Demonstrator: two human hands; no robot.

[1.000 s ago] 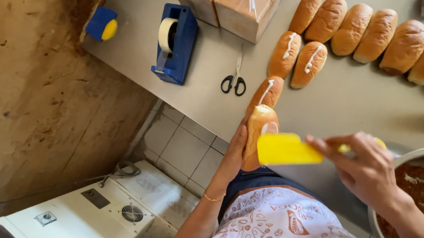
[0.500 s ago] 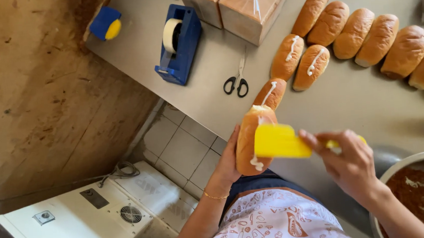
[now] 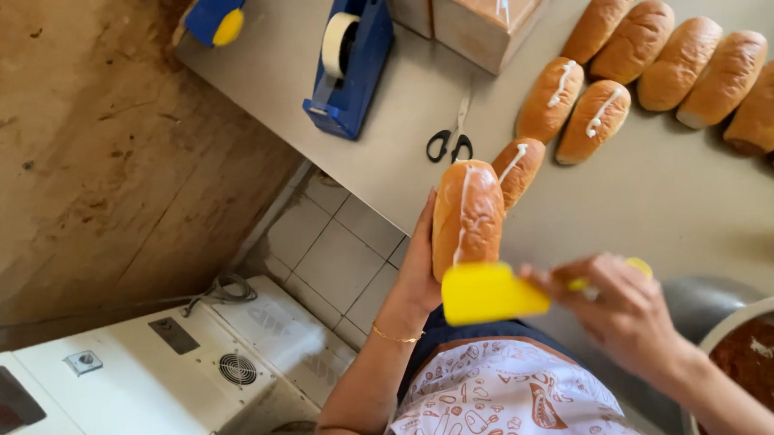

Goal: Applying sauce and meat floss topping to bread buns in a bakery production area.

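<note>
The left hand (image 3: 420,274) cups a long bread roll (image 3: 467,216) from its left side, grip closed around it, holding it up just off the near edge of the grey tabletop (image 3: 676,197). A white cream line runs along the slit on top of the roll. The right hand (image 3: 625,310), to the right of the roll, is closed on the handle of a yellow spatula (image 3: 488,292), whose flat blade lies against the roll's near end.

The roll looks light and soft, so it would likely dent under a hard squeeze; a cradling hold along its crusty side and underside, away from the cream, seems safest. The spatula looks stiff and light, and is best held by its handle.

Just beyond the roll lie 3 more cream-striped rolls (image 3: 551,99), and further right of them a row of plain rolls (image 3: 680,62). Black-handled scissors (image 3: 451,140) lie just left of the nearest striped roll, with a blue tape dispenser (image 3: 347,61) further left. To the right of the held roll, past the right hand, stands a metal bowl (image 3: 730,321) of dark brown filling
</note>
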